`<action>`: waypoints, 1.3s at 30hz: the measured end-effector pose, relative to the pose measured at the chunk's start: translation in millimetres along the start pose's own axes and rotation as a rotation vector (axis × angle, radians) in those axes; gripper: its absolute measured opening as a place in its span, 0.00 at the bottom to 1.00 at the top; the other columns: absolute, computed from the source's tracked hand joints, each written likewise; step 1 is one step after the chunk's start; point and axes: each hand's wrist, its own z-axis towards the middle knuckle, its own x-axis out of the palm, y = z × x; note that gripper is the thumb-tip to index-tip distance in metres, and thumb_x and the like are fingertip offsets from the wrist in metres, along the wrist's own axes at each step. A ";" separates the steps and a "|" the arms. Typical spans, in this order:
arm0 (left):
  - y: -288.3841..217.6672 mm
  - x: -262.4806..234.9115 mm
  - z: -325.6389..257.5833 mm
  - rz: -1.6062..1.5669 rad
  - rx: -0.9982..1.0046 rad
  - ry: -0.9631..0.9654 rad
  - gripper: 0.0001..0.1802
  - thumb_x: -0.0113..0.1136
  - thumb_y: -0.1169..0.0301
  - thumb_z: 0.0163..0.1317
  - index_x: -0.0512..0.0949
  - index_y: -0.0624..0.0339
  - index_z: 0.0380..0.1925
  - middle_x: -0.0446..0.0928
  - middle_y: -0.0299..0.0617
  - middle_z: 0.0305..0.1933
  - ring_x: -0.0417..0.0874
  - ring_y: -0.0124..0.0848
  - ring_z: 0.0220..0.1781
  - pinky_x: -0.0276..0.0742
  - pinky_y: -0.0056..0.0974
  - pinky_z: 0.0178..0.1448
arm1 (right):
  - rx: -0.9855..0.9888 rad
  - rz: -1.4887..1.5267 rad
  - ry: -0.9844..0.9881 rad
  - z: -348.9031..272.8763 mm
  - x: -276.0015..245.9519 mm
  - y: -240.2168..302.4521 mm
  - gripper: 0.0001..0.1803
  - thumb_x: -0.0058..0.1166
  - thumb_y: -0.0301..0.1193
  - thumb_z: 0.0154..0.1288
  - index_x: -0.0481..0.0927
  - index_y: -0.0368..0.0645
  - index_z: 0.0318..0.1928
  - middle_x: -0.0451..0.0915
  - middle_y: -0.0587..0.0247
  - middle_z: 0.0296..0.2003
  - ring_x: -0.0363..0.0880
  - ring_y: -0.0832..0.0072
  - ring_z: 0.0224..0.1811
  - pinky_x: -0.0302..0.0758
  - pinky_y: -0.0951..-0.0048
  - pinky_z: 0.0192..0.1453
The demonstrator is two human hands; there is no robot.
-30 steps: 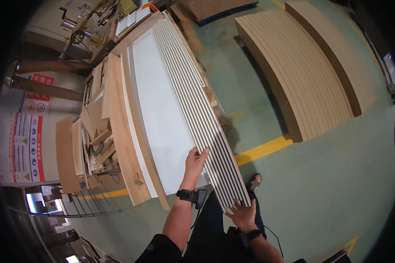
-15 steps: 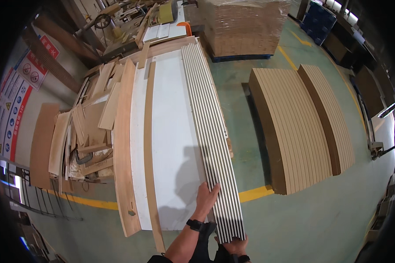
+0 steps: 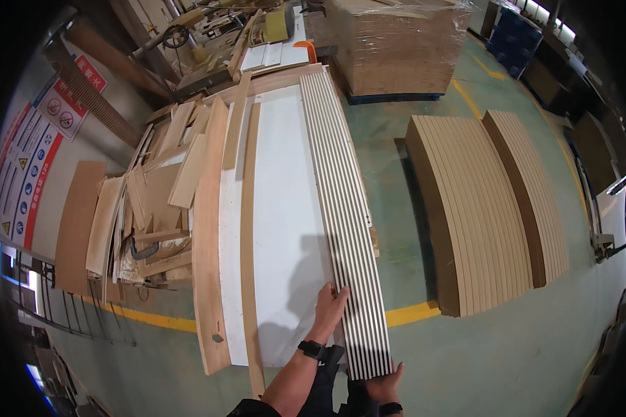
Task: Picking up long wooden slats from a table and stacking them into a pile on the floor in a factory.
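Head view: a bundle of long, narrow pale strips (image 3: 348, 243) lies along the right edge of a white surface (image 3: 285, 208), its near end projecting slightly past the near edge. The left hand (image 3: 329, 309) touches the bundle's left side, thumb and forefinger apart. The right hand (image 3: 386, 386) is at the near end, thumb up by the right corner; its fingers are hidden, so I cannot tell how they grip. A second ago those near ends looked ragged; now they make a straighter line, so the strips seem more nearly flush.

Left of the bundle, a tan batten (image 3: 249, 208) runs lengthwise over the surface, overhanging the near edge; a wide wooden plank (image 3: 209, 278) follows the left edge. Beyond that is a heap of offcuts (image 3: 156, 208). Grooved tan stacks (image 3: 473, 222) stand on the green floor (image 3: 466, 354) to the right; a film-wrapped stack (image 3: 396, 55) stands past the far right corner.
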 end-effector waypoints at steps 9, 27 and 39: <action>20.3 5.2 9.9 0.082 0.033 0.010 0.23 0.58 0.55 0.66 0.72 0.70 0.35 0.75 0.50 0.32 0.78 0.44 0.37 0.73 0.47 0.45 | -0.019 0.161 -0.036 5.9 -18.0 -1.0 0.36 0.22 0.59 0.75 0.65 0.54 0.71 0.69 0.62 0.68 0.66 0.55 0.70 0.59 0.45 0.74; 71.5 -13.6 -88.2 0.283 0.076 -0.042 0.31 0.56 0.57 0.70 0.68 0.75 0.61 0.77 0.54 0.50 0.78 0.38 0.54 0.72 0.40 0.60 | 0.013 -0.129 0.085 6.7 -28.4 -6.2 0.36 0.35 0.61 0.68 0.66 0.52 0.67 0.72 0.61 0.62 0.69 0.62 0.64 0.62 0.44 0.68; 93.2 3.7 -145.6 0.119 0.312 -0.022 0.22 0.56 0.58 0.67 0.76 0.72 0.42 0.82 0.58 0.37 0.83 0.50 0.42 0.76 0.47 0.47 | -0.166 -0.666 -0.321 11.0 3.8 30.3 0.33 0.33 0.56 0.76 0.73 0.41 0.60 0.78 0.58 0.56 0.76 0.63 0.56 0.69 0.59 0.64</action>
